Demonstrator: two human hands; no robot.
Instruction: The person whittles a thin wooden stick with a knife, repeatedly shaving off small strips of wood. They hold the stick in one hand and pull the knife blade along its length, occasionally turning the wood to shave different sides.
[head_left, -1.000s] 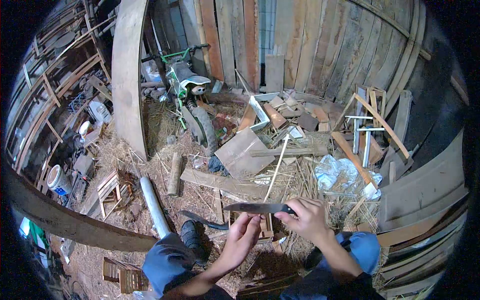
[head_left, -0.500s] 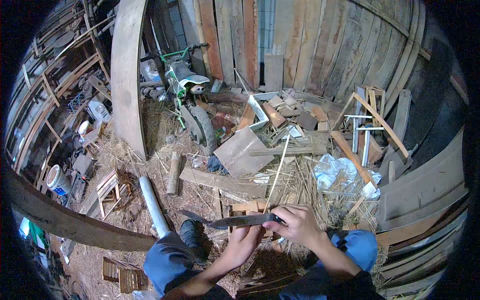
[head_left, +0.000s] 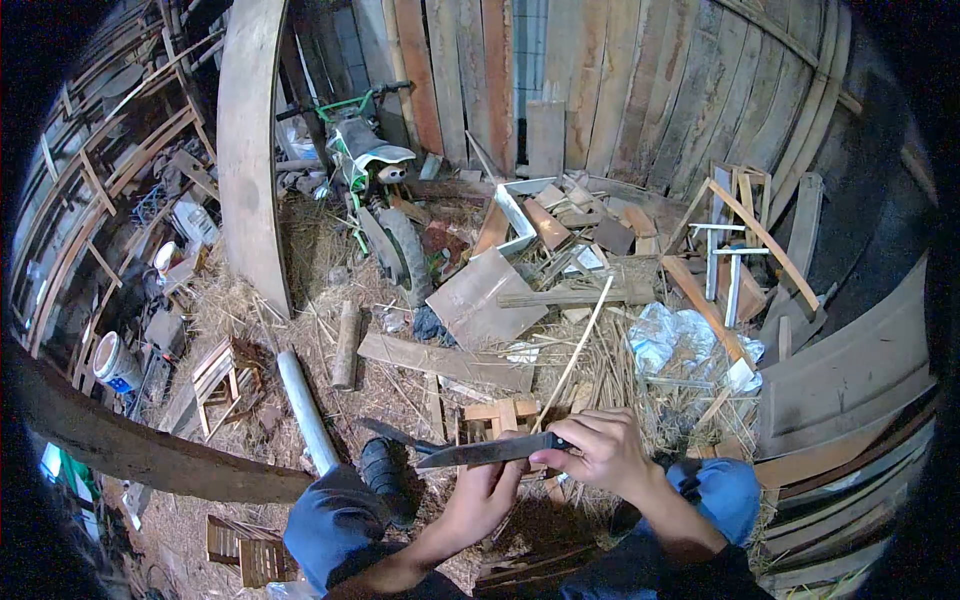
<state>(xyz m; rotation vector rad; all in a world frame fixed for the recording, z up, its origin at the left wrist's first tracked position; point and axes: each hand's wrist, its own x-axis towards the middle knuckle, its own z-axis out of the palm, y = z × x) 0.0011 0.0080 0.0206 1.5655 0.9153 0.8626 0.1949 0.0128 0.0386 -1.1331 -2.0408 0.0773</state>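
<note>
My right hand (head_left: pixel 605 450) is closed round the black handle of a knife (head_left: pixel 490 449), whose broad dark blade points left. Just under that blade is my left hand (head_left: pixel 485 500), its fingers curled round a thin pale wooden strip (head_left: pixel 575 350). The strip slants up and to the right, away from me, and its lower part is hidden behind the knife and my hands. Beyond the knife tip, a second dark blade (head_left: pixel 392 432) lies low near my shoe (head_left: pixel 385 480). A small wooden frame (head_left: pixel 500 411) stands just past my hands.
Straw and shavings cover the ground. A pale pole (head_left: pixel 305 410) and a short log (head_left: pixel 346 345) lie ahead to the left. Farther off are a small motorbike (head_left: pixel 375 160), scrap wood (head_left: pixel 600 225) and plastic sheeting (head_left: pixel 670 340). A curved plank (head_left: pixel 160 455) crosses at left.
The strip's far end has swung to the right, so it slants more. The knife blade has tilted slightly, its handle end a little higher. Both hands keep their hold.
</note>
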